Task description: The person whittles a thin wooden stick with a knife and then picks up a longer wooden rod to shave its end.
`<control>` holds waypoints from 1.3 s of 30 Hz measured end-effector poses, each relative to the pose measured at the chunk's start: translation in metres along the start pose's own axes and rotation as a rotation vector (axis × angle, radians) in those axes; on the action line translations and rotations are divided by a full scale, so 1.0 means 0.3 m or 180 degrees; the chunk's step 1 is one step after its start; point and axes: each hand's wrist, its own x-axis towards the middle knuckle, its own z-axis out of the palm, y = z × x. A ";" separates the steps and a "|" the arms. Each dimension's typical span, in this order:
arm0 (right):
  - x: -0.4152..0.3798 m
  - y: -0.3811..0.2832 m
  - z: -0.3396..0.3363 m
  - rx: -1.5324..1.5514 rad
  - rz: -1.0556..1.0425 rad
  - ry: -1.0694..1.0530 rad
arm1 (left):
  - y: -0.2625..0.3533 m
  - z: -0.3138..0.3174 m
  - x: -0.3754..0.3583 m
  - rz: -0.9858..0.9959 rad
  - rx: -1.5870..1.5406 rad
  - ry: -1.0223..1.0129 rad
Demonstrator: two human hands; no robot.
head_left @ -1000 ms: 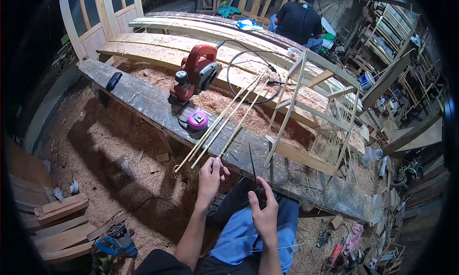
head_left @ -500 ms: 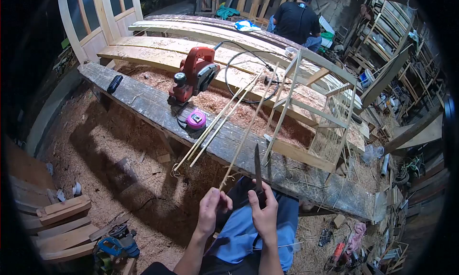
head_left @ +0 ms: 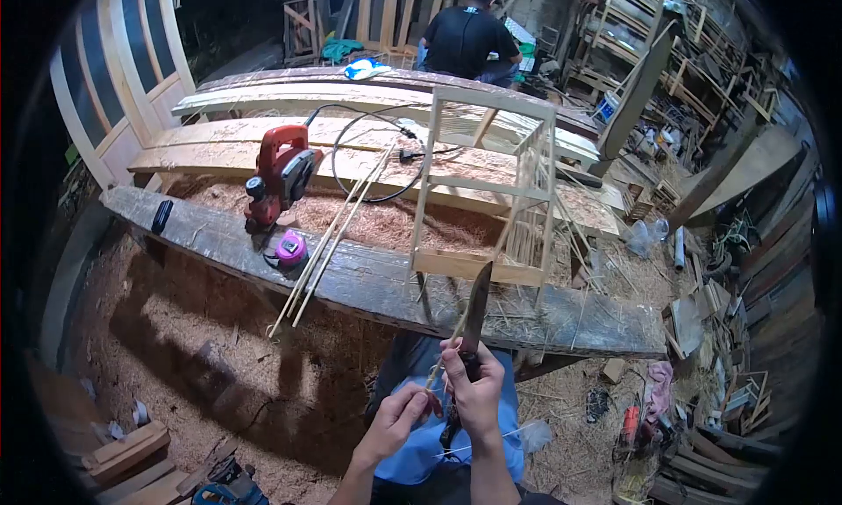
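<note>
My left hand point(head_left: 399, 420) is closed in a pinch around the lower end of a thin wooden stick point(head_left: 457, 331), where small curled shavings hang. My right hand point(head_left: 476, 393) grips a knife point(head_left: 477, 307), its long dark blade pointing up and away from me. Stick and blade lie close alongside each other, and the right thumb presses near the stick. Both hands are above my blue-clad lap, in front of the bench point(head_left: 377, 286). Beyond them on the bench stands a small slatted wooden frame point(head_left: 488, 188).
Several thin sticks point(head_left: 329, 246) lean across the bench beside a pink tape measure point(head_left: 290, 248). A red electric planer point(head_left: 282, 173) with its cord stands farther back, and a black object point(head_left: 162, 216) lies left. Shavings cover the floor. A person point(head_left: 469, 35) sits beyond the planks.
My view has swung right, so the bench things appear farther left. The stick is drawn in closer to me, and both hands are closer together with the blade beside it.
</note>
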 end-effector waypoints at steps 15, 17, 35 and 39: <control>-0.023 -0.102 -0.393 -0.0686 -0.0217 0.0254 | 0.108 0.435 0.330 0.0325 -0.0036 -0.0554; -0.017 -0.114 -0.438 -0.0507 -0.0135 0.0291 | 0.078 0.504 0.333 0.0252 -0.0264 -0.0493; 0.035 -0.158 -0.664 -0.1212 -0.0568 0.2152 | 0.038 0.539 0.305 -0.0076 -0.1395 -0.0276; 0.025 -0.149 -0.632 -0.1352 -0.0645 0.2110 | 0.040 0.516 0.297 -0.0205 -0.1381 -0.0300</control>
